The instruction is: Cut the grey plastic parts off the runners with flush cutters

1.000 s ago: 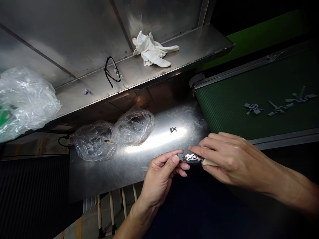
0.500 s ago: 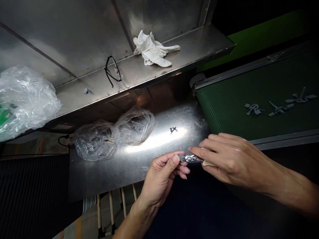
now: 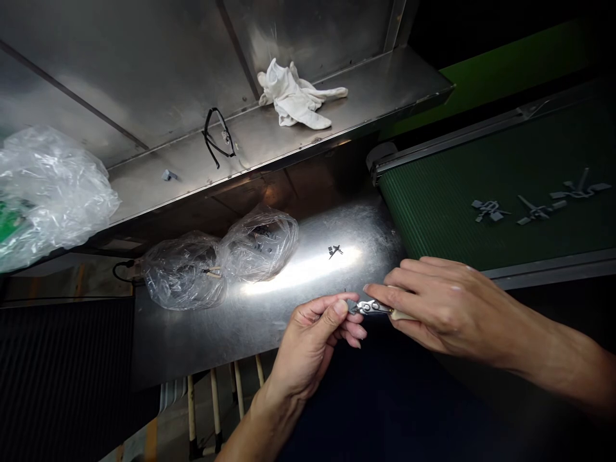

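Note:
Between thumb and fingers, my left hand (image 3: 320,333) pinches a small grey plastic part (image 3: 353,307) over the table's near edge. My right hand (image 3: 445,305) is wrapped round the pale handles of a pair of nippers (image 3: 375,308). Their metal jaws point left and meet the edge of the grey part; whether they touch it I cannot tell. A dark branched plastic piece (image 3: 335,251) lies on the metal table (image 3: 308,224) just beyond my hands.
Two clear plastic bags (image 3: 185,269) with small parts stand on the table's left. Several grey branched pieces (image 3: 488,210) rest on a green conveyor belt (image 3: 433,212) at right. White gloves (image 3: 298,99), black glasses (image 3: 216,138) and a grey bit (image 3: 169,175) lie on the shelf (image 3: 385,83).
The nipper jaws have shifted slightly to the right, away from the grey part, which shows a little more. A tiny dark speck now appears on the table just above my fingers.

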The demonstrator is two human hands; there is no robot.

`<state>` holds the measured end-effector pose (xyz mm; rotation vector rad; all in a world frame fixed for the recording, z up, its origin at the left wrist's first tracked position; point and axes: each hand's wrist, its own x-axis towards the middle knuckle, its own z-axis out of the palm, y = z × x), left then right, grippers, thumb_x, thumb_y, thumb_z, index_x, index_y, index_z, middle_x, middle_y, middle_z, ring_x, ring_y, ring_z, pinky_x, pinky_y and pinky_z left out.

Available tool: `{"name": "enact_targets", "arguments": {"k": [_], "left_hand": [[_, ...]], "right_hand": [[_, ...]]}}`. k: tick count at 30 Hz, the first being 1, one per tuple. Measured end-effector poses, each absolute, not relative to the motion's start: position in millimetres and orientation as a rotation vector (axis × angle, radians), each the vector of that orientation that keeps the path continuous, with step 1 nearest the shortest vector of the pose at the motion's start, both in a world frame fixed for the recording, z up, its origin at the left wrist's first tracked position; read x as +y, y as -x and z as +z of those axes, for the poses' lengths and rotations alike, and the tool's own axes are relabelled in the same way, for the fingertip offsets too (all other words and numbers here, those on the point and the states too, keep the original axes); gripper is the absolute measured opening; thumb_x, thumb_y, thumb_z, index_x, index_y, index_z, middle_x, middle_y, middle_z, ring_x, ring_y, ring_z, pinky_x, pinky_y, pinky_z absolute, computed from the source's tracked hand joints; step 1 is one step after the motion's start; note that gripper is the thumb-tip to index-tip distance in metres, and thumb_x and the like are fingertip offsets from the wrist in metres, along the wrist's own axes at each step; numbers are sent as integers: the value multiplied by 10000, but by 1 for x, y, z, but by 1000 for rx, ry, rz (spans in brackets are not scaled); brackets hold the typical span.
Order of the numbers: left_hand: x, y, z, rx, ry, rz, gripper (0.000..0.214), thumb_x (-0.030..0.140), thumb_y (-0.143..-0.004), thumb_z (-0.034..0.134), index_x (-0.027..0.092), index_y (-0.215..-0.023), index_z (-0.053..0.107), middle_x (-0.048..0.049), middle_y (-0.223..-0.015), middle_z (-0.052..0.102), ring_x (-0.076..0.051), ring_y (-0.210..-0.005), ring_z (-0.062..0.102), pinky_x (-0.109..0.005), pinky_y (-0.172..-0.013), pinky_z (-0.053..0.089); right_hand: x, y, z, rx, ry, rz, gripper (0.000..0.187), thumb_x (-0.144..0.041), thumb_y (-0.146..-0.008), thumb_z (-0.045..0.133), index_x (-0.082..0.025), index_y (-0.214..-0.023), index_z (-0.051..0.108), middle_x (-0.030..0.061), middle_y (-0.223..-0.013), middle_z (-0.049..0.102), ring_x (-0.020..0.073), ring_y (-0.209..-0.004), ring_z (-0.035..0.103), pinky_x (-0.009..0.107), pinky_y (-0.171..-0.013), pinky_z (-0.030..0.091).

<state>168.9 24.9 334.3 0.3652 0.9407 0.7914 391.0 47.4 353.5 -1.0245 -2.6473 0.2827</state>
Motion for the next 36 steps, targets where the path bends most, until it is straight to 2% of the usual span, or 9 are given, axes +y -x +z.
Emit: {"name": "enact_targets", "arguments": {"k": [28,36], "left_hand": [[27,-170,336,928,-338,786,227,309,-830,777,120,-955,795,-51,-730,726,-101,-625,670,-189,-592,547],[28,-170,335,926,-337,846,201,278,-811,796,139,-955,785,-65,-799,759,-143,-696,722,-209,-603,572]], "right_hand": [[51,-393,357,-2684,995,319,214,-176,-934,523,-172,-1114,639,6,-761,574,173,-673,501,312,-654,351],[50,-392,361,-2587,1056,374,276,-95,-876,516,-163,-1099,665,8,-758,589,163,-677,515,305,-685,382]]}}
